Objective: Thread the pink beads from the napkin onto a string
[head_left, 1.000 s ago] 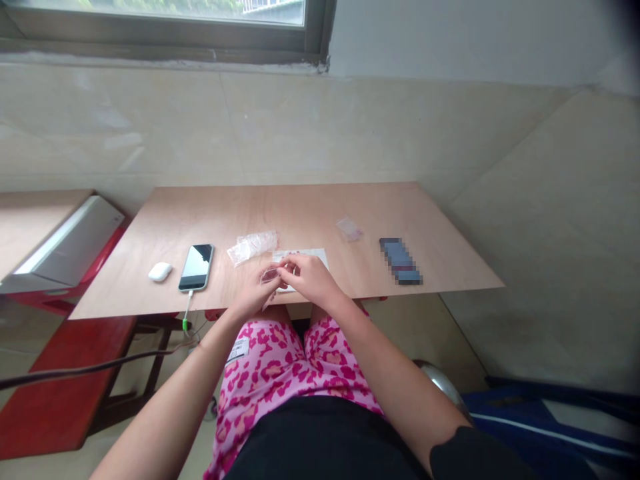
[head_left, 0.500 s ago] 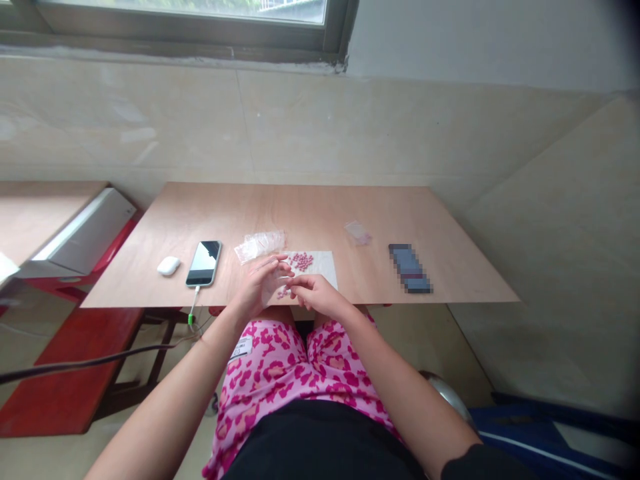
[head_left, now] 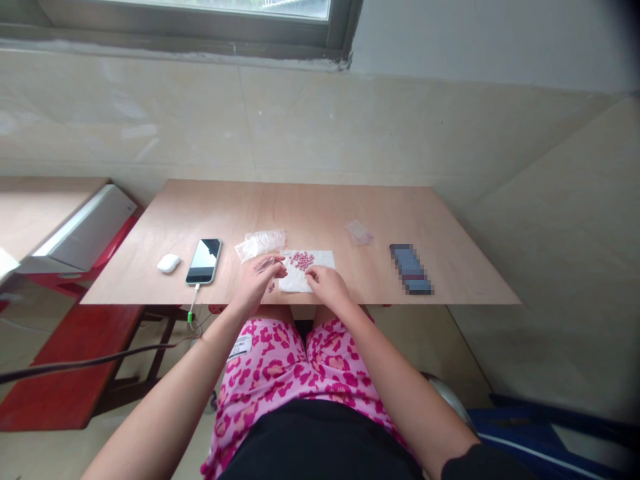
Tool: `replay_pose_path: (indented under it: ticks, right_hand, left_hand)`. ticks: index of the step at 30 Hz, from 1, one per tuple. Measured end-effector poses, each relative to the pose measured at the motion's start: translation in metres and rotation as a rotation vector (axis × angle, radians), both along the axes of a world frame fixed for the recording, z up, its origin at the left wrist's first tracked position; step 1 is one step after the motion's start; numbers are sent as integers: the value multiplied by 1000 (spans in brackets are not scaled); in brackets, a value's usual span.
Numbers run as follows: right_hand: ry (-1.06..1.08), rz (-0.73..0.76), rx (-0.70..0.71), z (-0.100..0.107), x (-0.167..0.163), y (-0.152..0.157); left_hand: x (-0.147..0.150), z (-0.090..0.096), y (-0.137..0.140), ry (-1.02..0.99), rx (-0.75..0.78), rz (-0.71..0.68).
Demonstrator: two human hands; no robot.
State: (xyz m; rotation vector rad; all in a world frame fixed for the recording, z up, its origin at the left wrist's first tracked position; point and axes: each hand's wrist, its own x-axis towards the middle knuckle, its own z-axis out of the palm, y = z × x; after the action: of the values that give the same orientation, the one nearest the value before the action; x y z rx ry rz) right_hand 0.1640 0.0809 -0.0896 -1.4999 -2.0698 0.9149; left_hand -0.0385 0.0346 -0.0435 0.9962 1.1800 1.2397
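Pink bead-like pieces (head_left: 302, 260) lie in a loose pile on a white sheet (head_left: 295, 285) near the table's front edge. At the sheet's left side my left hand (head_left: 259, 277) is closed on a small clear plastic bag (head_left: 271, 287), mostly hidden by the hand, with a few pink pieces showing low in it. My right hand (head_left: 326, 283) rests over the sheet's right part, just below the pile. Its thumb and fingertips are pinched together; whatever is between them is too small to make out.
Behind my left hand lies a stack of clear plastic bags (head_left: 261, 244). Another small bag (head_left: 359, 233) with pinkish contents lies farther right. A cabled phone (head_left: 204, 261) and white earbud case (head_left: 169, 263) are left; a dark, pixelated device (head_left: 411, 269) is right.
My right hand has moved right, away from the bag and my left hand, to the sheet by the pile. My left hand and the bag have shifted slightly left.
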Motion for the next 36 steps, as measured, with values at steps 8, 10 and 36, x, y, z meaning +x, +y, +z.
replay_pose_path:
  ticks: [8,10,36]
  right_hand:
    - [-306,-102,104,-3,-8,21]
    - [-310,-104,120,-4,-11,21]
    - [-221,-56,28,5,-6,31]
  left_hand:
    - [0,-18,3,445,210,15]
    - [-1,-25,4,533,220,23]
    - [-4,-41,6,716,201,42]
